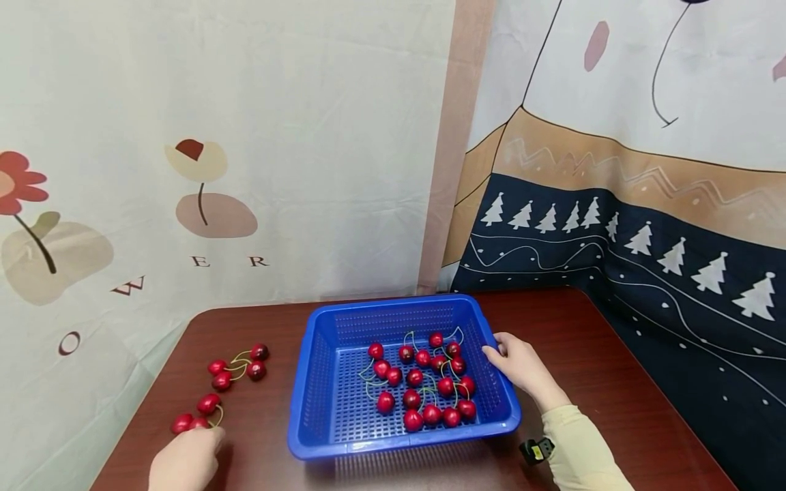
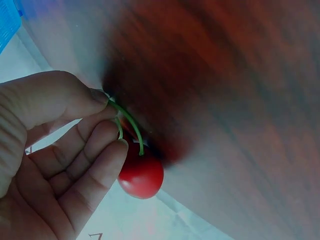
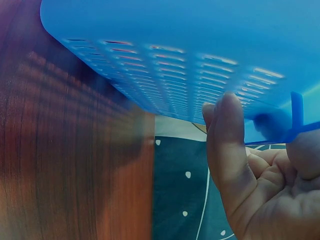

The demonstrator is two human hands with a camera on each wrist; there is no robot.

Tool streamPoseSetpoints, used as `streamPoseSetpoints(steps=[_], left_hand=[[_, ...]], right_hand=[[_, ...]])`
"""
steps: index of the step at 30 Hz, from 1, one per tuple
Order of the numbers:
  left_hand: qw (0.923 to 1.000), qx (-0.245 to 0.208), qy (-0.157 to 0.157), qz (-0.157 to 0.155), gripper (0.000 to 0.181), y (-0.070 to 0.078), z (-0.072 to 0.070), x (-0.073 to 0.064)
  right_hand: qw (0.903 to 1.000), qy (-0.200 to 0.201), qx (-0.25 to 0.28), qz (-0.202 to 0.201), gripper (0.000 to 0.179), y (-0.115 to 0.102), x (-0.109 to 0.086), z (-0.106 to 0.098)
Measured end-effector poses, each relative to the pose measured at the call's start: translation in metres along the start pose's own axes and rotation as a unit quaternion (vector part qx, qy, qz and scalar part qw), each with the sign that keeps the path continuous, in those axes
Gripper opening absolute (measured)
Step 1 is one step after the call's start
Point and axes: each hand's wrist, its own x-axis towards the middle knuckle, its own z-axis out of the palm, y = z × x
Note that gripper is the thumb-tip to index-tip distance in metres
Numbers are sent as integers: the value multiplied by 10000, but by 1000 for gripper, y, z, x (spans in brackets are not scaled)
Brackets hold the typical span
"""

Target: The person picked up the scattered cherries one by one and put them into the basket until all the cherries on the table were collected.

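My left hand is at the near left of the table. In the left wrist view its thumb and fingertip pinch green cherry stems, and a red cherry hangs below them, partly behind the fingers. Seen from the head, cherries cluster just beyond that hand. My right hand grips the right rim of a blue plastic basket, its thumb over the edge. Other fingers lie against the slotted outer wall in the right wrist view. Many red cherries with stems lie inside, mostly toward the right.
Farther back on the left, several stemmed cherries rest on the dark red-brown table. Printed cloths hang behind the table and along its right side. A small black device sits at my right wrist.
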Motion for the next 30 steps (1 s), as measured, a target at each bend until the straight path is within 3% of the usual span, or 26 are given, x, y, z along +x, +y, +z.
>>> streamPoseSetpoints(steps=[6,21,28,30], left_hand=[[10000,-6,23,-36,19,-5,0,-2],[9973,-83,724,-97,11,-5,-10,-10],[9869,-458,1547,-96,22,1,-15,-21],[9869,-514,1518,-160,20,3,-17,-20]], right_hand=[[10000,4,-28,9,40,0,0,-1],[10000,-31,-29,86,42,1,1,0],[9999,-42,-25,89,42,1,1,-1],[9999,-52,-12,98,43,1,1,-1]])
